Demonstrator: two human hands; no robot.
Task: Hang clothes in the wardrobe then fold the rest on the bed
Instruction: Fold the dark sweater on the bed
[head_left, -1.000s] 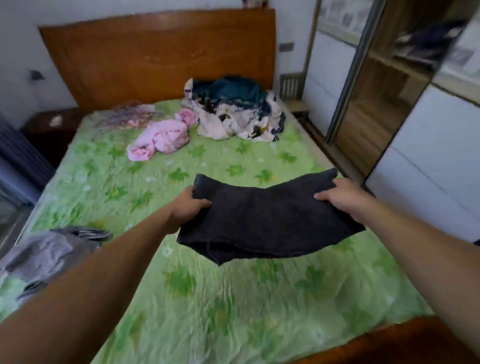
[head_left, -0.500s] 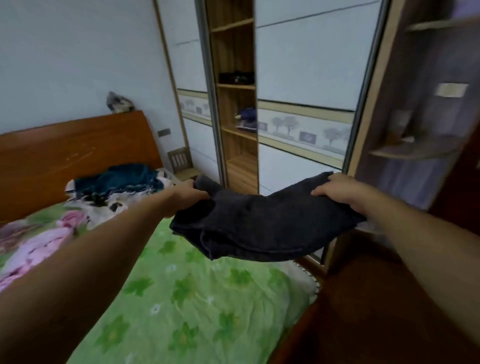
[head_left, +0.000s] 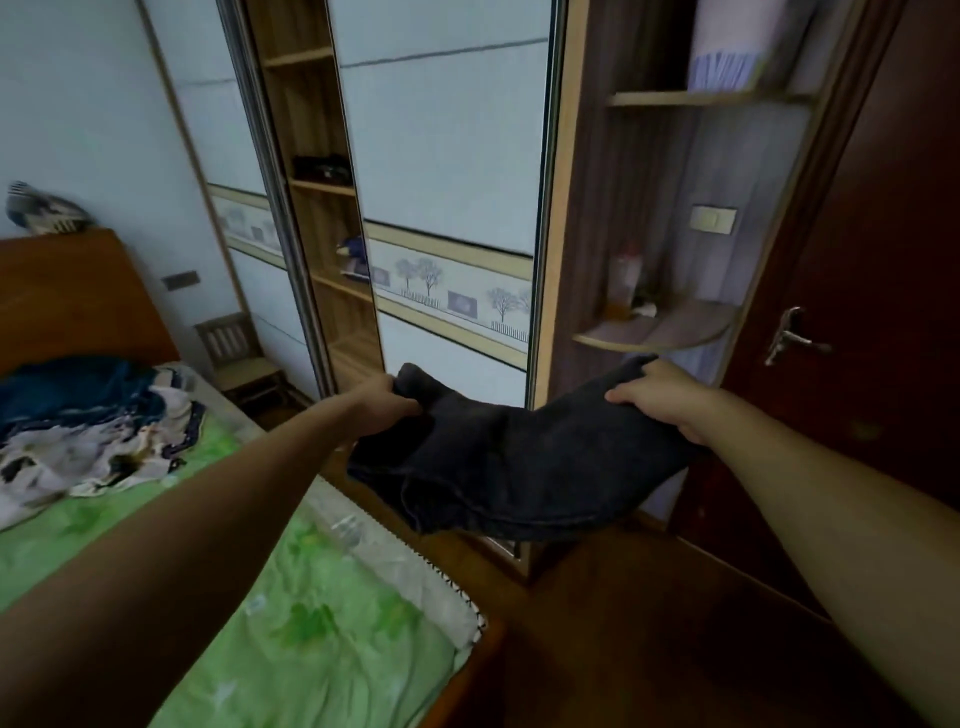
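A folded dark grey garment (head_left: 519, 467) hangs in the air between my two hands, past the bed's corner and in front of the wardrobe (head_left: 447, 156). My left hand (head_left: 384, 410) grips its left end, fingers curled over the cloth. My right hand (head_left: 665, 395) grips the right end from above. The wardrobe's sliding door is partly open, showing a narrow column of wooden shelves (head_left: 322, 187) with a few dark items on them. The bed (head_left: 322, 623) with a green floral sheet lies at lower left.
A heap of dark blue and white patterned clothes (head_left: 88, 431) lies on the bed near the wooden headboard (head_left: 67, 291). A small wooden chair (head_left: 239, 353) stands beside the bed. Curved corner shelves (head_left: 660, 332) and a dark red door (head_left: 883, 312) are at the right.
My view has swung from the bed to the right, toward the wardrobe. Both hands have carried the dark garment along, still held at both ends, and are nearer the wardrobe.
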